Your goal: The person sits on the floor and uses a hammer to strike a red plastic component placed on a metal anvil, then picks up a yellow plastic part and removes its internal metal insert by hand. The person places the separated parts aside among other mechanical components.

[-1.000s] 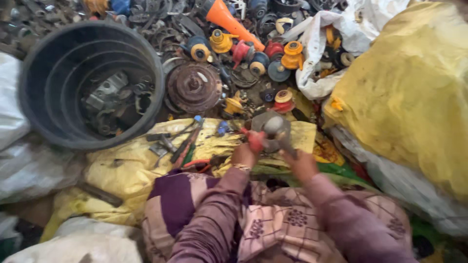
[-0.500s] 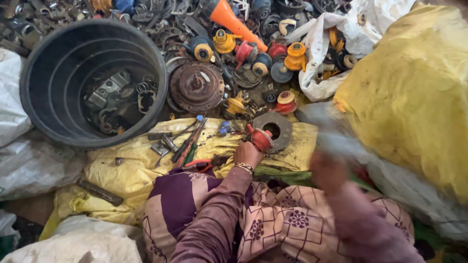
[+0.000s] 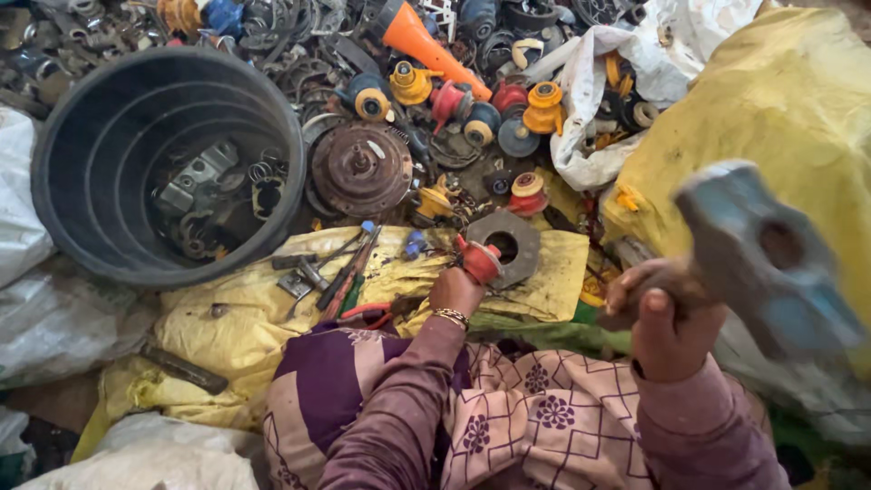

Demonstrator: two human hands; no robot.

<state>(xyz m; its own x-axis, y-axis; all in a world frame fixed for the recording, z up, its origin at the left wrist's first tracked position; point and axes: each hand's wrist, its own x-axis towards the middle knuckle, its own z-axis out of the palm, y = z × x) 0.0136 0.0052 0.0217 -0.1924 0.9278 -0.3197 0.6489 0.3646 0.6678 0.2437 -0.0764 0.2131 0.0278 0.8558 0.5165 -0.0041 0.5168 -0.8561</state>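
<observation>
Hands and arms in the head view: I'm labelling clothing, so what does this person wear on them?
Both arms have long, plain mauve-purple sleeves reaching the wrists. The left hand is bare, with a thin gold-coloured bangle at its wrist. The right hand is bare too; no glove or jewellery shows.

Single head-mounted view, aimed steeply downward from above the person's lap. The left hand sits near frame centre; the right hand is close to the lens and blurred, probably raised. Beyond both hands, the frame reaches the floor clutter.
</observation>
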